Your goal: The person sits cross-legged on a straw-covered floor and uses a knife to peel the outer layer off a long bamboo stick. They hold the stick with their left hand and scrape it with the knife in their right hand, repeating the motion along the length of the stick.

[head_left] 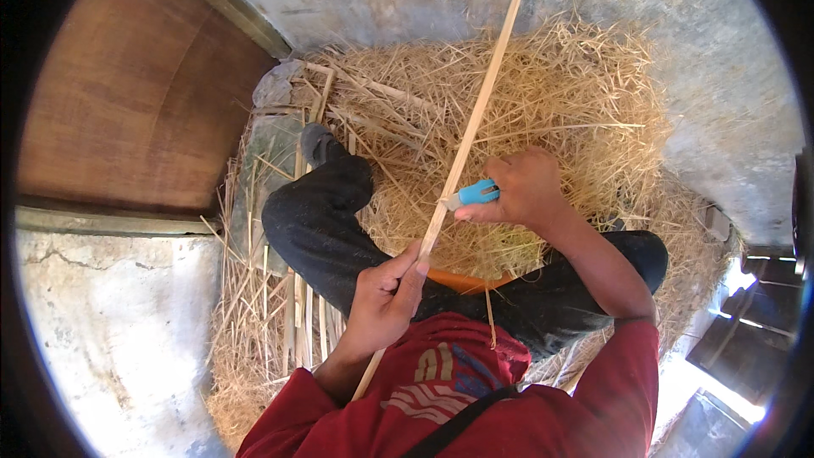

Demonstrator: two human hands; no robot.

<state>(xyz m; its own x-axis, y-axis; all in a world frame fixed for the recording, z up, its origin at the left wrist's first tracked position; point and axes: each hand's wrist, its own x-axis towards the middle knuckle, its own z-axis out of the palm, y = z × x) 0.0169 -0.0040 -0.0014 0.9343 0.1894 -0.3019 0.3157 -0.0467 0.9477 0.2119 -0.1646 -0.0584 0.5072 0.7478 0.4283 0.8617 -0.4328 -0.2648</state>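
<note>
A long, pale bamboo strip point(475, 114) slants from the top of the view down past my left side. My left hand point(386, 298) is closed round it near my lap. In my right hand point(527, 187) is a blue-handled utility knife point(479, 192), gripped in a closed fist. Its short blade touches the strip a little above my left hand, where a small shaving shows at the edge. The strip's upper end runs out of the picture, and its lower part passes under my left forearm.
Fine shavings point(577, 102) lie heaped before me against a grey wall point(704, 59). Several cut strips point(297, 314) lie beside my left leg. A brown wooden panel point(144, 93) stands at the left. Something orange point(462, 278) shows between my dark-trousered legs.
</note>
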